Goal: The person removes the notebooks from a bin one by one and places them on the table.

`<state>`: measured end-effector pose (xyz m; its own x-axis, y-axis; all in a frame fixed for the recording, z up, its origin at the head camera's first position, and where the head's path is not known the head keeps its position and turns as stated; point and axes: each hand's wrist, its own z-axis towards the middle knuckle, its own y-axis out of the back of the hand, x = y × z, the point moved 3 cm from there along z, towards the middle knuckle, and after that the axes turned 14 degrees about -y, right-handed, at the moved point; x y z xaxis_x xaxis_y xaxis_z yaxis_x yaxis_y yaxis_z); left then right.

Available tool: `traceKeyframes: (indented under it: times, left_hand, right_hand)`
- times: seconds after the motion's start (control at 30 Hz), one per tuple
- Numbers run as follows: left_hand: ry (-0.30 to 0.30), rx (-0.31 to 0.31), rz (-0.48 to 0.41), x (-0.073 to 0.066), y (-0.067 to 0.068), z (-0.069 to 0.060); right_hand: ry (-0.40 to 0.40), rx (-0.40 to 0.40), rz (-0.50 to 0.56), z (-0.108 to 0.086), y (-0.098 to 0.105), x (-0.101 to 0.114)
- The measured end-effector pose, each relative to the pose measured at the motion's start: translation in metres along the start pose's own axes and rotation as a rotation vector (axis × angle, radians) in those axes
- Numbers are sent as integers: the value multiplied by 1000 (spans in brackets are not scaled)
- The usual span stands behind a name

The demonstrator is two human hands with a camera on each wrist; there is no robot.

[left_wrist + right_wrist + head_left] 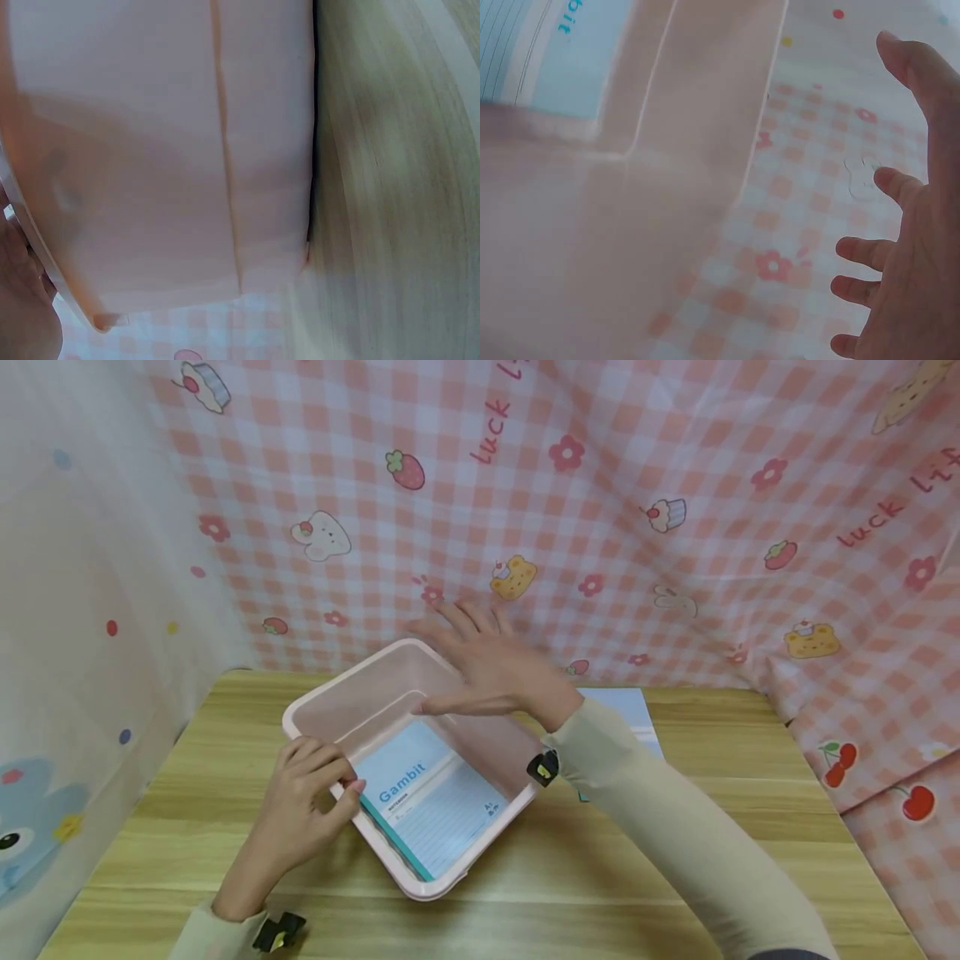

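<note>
Gambit notebook (pixel 431 802) inside the pink plastic basin (pixel 360 702) on the table (pixel 585 902). Left grip (pixel 311 785): curled over the basin's left rim. Right grip (pixel 487 664): wide, holding nothing, toward the far side. Steadying the rim lightly, clear of the notebook's spine, seems best.

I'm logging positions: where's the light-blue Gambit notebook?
In the head view, the light-blue Gambit notebook is inside the pale-pink rectangular plastic bin, just right of the left hand.

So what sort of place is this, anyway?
Probably a work corner screened off with fabric: a wood-grain table, a pink gingham cloth hanging behind it, and a pale dotted cloth on the left.
</note>
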<state>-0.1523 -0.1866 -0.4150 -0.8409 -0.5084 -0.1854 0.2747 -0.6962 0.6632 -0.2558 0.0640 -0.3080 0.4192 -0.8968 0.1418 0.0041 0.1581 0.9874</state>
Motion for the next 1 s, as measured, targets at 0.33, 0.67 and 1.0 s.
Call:
traceKeyframes:
  times: [0.33,0.67,1.0]
  left_hand:
    - [-10,-3,3,2,0,0]
    - [11,15,0,2,0,-1]
    - [9,23,9,1,-1,-1]
  right_hand:
    - [11,116,19,17,-22,23]
    - [35,187,-31,28,-48,38]
    - [80,217,-41,28,-75,45]
